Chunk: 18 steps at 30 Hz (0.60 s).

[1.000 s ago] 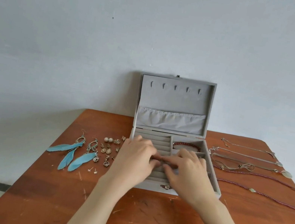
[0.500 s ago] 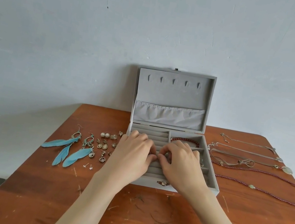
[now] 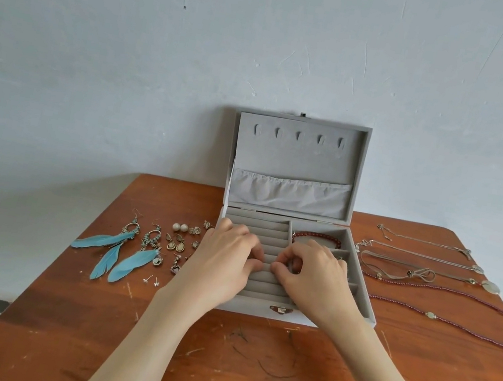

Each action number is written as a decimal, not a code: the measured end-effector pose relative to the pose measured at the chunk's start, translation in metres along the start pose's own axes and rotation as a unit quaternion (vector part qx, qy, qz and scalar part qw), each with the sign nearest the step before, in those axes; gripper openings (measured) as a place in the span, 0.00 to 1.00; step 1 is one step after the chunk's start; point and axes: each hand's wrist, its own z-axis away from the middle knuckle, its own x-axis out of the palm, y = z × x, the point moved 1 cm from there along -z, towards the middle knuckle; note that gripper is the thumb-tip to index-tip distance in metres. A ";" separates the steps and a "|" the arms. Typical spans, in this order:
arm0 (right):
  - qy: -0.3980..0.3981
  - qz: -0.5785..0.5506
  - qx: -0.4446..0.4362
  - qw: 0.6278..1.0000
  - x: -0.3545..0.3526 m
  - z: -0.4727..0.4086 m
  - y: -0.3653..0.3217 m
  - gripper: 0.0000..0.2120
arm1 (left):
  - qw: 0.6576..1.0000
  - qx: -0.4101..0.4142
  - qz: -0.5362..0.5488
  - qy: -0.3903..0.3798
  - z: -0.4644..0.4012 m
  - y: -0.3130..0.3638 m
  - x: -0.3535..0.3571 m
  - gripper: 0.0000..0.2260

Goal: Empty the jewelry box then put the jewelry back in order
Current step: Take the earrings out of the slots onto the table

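The grey velvet jewelry box (image 3: 256,308) stands open at the table's middle, its lid (image 3: 296,158) upright. Both hands are over its padded ring rolls (image 3: 257,225). My left hand (image 3: 224,262) has its fingers curled, tips down on the rolls; anything under them is hidden. My right hand (image 3: 318,279) has thumb and forefinger pinched together at the rolls on something small that I cannot make out. A red bead bracelet (image 3: 317,236) lies in the back right compartment.
On the wooden table (image 3: 212,368), blue feather earrings (image 3: 118,251), pearl studs (image 3: 179,227) and several small earrings (image 3: 180,245) lie left of the box. Several necklaces (image 3: 430,275) are laid out in rows to its right. A wall stands right behind the box.
Both hands stay over the ring rolls; their fingertips have drawn slightly toward the back and closer together. The view has shifted a little.
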 end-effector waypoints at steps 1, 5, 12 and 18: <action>0.001 0.003 -0.002 1.000 -0.001 0.000 0.000 0.04 | 1.000 0.004 0.000 0.000 0.000 -0.001 -0.001 0.08; 0.005 0.036 -0.015 0.999 -0.007 0.004 -0.001 0.06 | 1.000 0.015 0.008 0.016 0.000 -0.002 -0.002 0.07; 0.042 0.075 -0.040 0.995 -0.003 0.009 -0.007 0.08 | 0.999 0.023 0.008 0.042 0.002 -0.002 0.000 0.06; 0.137 -0.013 -0.060 0.989 0.003 0.021 -0.017 0.02 | 0.986 -0.032 0.097 0.131 0.023 -0.019 -0.035 0.03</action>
